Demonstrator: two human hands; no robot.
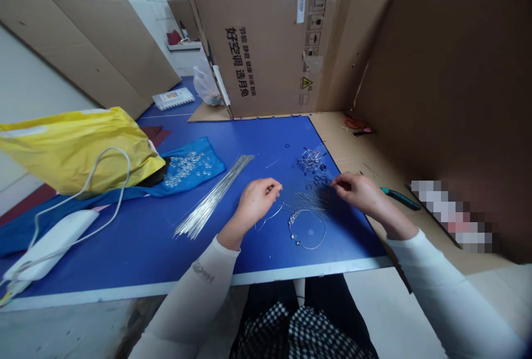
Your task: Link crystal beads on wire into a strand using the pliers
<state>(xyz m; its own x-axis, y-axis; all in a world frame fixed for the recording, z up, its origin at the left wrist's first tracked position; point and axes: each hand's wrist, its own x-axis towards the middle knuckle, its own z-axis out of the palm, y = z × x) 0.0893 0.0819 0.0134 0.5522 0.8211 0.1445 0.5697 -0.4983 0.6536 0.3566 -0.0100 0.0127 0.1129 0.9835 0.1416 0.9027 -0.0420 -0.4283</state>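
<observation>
My left hand [258, 199] is closed in a pinch above the blue table. A thin wire [274, 215] curves down from its fingertips. My right hand [358, 193] has its fingers pressed together near several small black rings [322, 180]; anything between them is too small to make out. Short thin wires [311, 201] lie between the hands. In front of me rests a wire loop [325, 231] with clear beads [293, 227] strung along its left side. Behind the black rings sits a heap of clear beaded pieces with dark tips [311, 160].
Left of my hands lies a bundle of straight wires [214, 198]. Loose clear beads [187, 168] rest on blue cloth [214, 154] beside a yellow bag [78, 151] and a white power strip [54, 242]. Green-handled pliers [401, 198] lie right; cardboard [274, 43] stands behind.
</observation>
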